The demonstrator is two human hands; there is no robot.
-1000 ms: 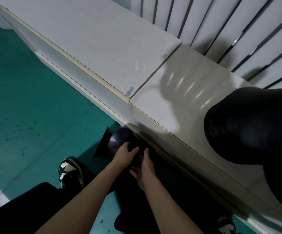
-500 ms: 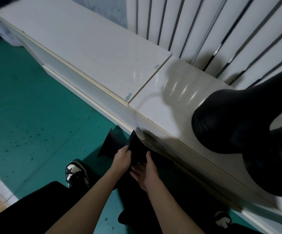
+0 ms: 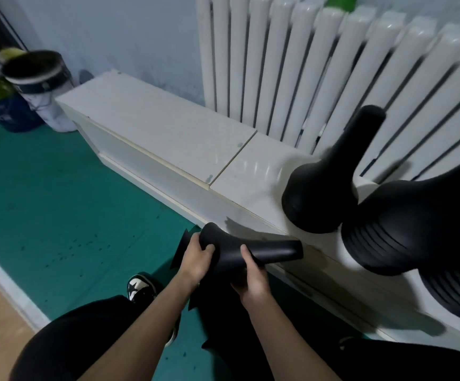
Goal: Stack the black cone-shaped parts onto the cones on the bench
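I hold one black cone-shaped part [image 3: 253, 250] sideways in front of the bench edge, its narrow neck pointing right. My left hand [image 3: 195, 258] grips its wide flared end and my right hand [image 3: 252, 279] grips it from below near the middle. On the white bench [image 3: 168, 133] to the right stands a single black cone [image 3: 322, 188], upright with its neck up. Beside it, further right, a ribbed stack of nested black cones [image 3: 404, 229] leans toward the camera, partly cut off by the frame edge.
More black parts [image 3: 180, 251] lie low on the green floor [image 3: 44, 202] behind my hands. A white radiator [image 3: 292, 64] rises behind the bench. Paint buckets [image 3: 39, 86] stand at the bench's far left end. My shoe [image 3: 140, 288] is below.
The cone came up from the floor stack and now lies sideways at bench-edge height in both hands. The view tilted up, showing the radiator, buckets and the cones on the bench.
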